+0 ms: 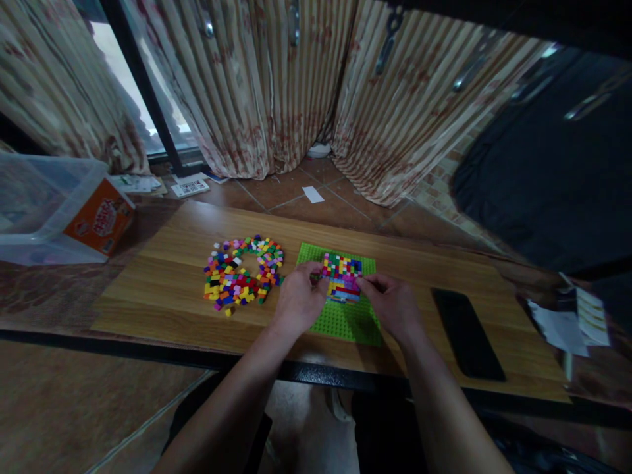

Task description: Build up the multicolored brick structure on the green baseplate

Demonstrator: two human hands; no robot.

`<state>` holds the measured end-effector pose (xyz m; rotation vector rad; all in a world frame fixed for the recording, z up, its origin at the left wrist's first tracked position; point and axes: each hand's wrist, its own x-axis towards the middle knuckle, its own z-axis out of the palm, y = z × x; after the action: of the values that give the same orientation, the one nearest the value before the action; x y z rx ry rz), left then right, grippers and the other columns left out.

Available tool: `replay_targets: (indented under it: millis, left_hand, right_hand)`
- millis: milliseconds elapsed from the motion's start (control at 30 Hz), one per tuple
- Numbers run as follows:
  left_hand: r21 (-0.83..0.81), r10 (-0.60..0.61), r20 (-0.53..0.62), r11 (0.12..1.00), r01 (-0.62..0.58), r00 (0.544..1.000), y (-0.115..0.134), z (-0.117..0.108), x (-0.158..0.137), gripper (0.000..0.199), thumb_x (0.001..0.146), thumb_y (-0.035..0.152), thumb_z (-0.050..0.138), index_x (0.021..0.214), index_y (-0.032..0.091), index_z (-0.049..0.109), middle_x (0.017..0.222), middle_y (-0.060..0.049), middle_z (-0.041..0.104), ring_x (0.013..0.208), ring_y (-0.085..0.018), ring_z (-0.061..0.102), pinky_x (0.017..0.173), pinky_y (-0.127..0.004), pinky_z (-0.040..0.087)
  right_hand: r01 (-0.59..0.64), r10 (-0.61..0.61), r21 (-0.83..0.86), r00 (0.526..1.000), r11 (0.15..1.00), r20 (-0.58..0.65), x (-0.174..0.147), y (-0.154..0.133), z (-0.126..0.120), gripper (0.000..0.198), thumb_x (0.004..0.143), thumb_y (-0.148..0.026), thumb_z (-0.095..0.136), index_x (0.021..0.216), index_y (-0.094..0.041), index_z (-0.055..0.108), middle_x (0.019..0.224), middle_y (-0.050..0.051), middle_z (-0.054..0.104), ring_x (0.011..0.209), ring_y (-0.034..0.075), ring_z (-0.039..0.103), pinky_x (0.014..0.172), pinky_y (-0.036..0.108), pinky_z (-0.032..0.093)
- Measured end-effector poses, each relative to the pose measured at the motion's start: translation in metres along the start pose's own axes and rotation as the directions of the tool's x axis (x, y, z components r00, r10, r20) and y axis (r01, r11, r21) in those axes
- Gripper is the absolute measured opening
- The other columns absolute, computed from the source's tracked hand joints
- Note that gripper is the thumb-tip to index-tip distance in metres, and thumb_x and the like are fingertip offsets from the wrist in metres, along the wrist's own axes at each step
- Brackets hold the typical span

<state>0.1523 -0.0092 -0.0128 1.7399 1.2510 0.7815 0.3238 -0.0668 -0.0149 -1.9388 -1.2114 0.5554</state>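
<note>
A multicoloured block of small toy bricks rises from a green studded baseplate in the middle of the wooden board. My left hand is at the block's left side, its thumb and fingers curled in against the edge. On the opposite side, my right hand has thumb and forefinger pinched together at the block's right edge, near a pink row. Any small brick between the fingertips is too small to make out. Left of the baseplate lies a ring-shaped heap of loose bricks in many colours.
A black phone-like slab lies right of the baseplate. At the far left stands a clear plastic bin with an orange label. Papers lie at the far right, and patterned curtains hang behind the table.
</note>
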Motion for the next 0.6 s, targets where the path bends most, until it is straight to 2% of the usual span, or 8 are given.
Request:
replay_targets:
  millis: [267, 600]
  left_hand:
    - [-0.007, 0.012, -0.016, 1.0, -0.012, 1.0, -0.0005, 0.0004, 0.0, 0.019, 0.083, 0.017, 0.059, 0.099, 0.017, 0.069, 0.098, -0.007, 0.074, 0.081, -0.019, 0.068, 0.075, -0.03, 0.055]
    - [0.009, -0.011, 0.006, 1.0, 0.011, 1.0, 0.0004, 0.0001, -0.0004, 0.022, 0.084, 0.016, 0.058, 0.103, 0.015, 0.068, 0.103, -0.009, 0.073, 0.086, -0.021, 0.068, 0.08, -0.034, 0.054]
  right_hand:
    - [0.026, -0.026, 0.002, 0.999, 1.0, -0.033, -0.0012, -0.0015, 0.0002, 0.028, 0.079, -0.045, 0.061, 0.07, -0.021, 0.073, 0.065, 0.003, 0.072, 0.06, 0.019, 0.063, 0.057, 0.029, 0.042]
    - [-0.004, 0.004, 0.001, 1.0, 1.0, -0.019, 0.0023, 0.004, 0.0015, 0.027, 0.078, -0.044, 0.064, 0.071, -0.02, 0.073, 0.067, 0.003, 0.072, 0.062, 0.019, 0.063, 0.059, 0.03, 0.041]
